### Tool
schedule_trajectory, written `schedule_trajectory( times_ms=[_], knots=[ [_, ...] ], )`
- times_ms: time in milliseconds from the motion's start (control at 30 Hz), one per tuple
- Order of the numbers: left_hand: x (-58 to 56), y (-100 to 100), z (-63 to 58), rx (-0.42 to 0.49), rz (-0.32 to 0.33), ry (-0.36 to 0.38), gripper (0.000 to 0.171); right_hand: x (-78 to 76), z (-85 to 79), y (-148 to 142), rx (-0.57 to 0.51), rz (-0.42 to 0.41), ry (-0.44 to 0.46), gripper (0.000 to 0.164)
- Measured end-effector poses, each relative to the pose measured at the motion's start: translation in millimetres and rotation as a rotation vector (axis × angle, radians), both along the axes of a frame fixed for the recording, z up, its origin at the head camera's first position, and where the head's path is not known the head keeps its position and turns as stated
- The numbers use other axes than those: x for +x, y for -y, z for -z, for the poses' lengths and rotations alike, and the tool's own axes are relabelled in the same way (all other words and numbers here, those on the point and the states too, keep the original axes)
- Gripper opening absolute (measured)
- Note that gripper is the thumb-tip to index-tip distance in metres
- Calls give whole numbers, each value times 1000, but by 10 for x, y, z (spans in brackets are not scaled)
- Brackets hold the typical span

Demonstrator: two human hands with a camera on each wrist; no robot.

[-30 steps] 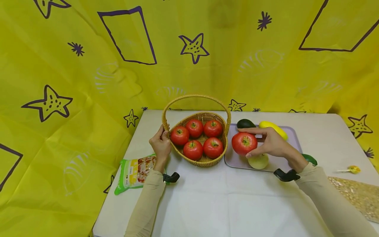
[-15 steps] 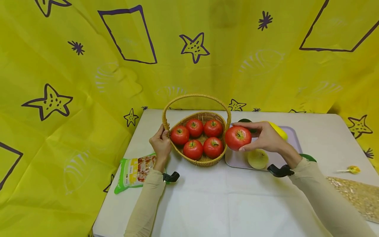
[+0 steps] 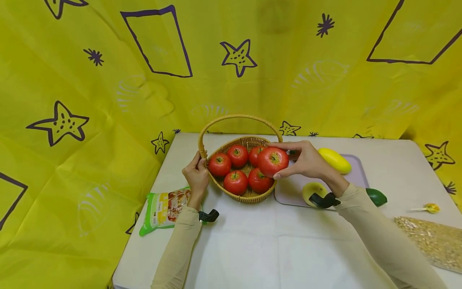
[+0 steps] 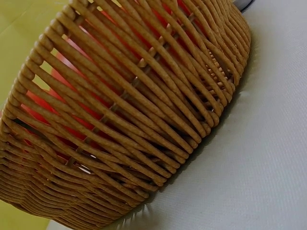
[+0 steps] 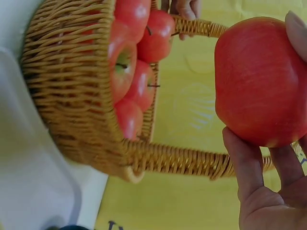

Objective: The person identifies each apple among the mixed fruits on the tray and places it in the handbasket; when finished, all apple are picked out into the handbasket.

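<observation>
A wicker basket (image 3: 245, 197) with an arched handle stands on the table and holds several red apples (image 3: 235, 183). My left hand (image 3: 196, 175) grips the base of the handle on the basket's left side; the left wrist view shows only the woven wall (image 4: 139, 100) with red behind it. Over the basket's right rim, my right hand (image 3: 306, 160) pinches another red apple (image 3: 273, 161) between thumb and fingers. In the right wrist view this apple (image 5: 261, 81) is above the rim, apart from those inside.
Right of the basket lies a lilac tray (image 3: 288, 192) with a yellow mango-shaped fruit (image 3: 335, 160) and a pale round fruit (image 3: 314, 190). A green fruit (image 3: 377, 197), a lollipop (image 3: 431, 207) and a bag of grains (image 3: 433, 241) lie further right. A green food packet (image 3: 164, 208) lies left.
My right hand has carried the apple leftward from above the tray to over the right side of the basket. The left hand has kept its grip on the handle.
</observation>
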State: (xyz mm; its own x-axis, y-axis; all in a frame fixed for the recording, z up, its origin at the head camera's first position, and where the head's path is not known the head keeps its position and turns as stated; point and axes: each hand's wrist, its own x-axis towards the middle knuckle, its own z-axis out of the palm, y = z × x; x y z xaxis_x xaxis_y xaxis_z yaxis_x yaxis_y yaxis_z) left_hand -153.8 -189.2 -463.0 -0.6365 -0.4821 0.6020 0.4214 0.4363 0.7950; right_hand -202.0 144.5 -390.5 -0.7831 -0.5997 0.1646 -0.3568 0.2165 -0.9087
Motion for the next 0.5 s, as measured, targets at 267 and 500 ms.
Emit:
schedule_trajectory(
  times_ms=[267, 500],
  knots=[
    [-16, 9, 28, -7, -2, -2, 33, -31, -21, 72, 29, 62, -11, 77],
    [-14, 7, 34, -7, -3, -16, 32, -13, -73, 116, 21, 48, 8, 78]
  ],
)
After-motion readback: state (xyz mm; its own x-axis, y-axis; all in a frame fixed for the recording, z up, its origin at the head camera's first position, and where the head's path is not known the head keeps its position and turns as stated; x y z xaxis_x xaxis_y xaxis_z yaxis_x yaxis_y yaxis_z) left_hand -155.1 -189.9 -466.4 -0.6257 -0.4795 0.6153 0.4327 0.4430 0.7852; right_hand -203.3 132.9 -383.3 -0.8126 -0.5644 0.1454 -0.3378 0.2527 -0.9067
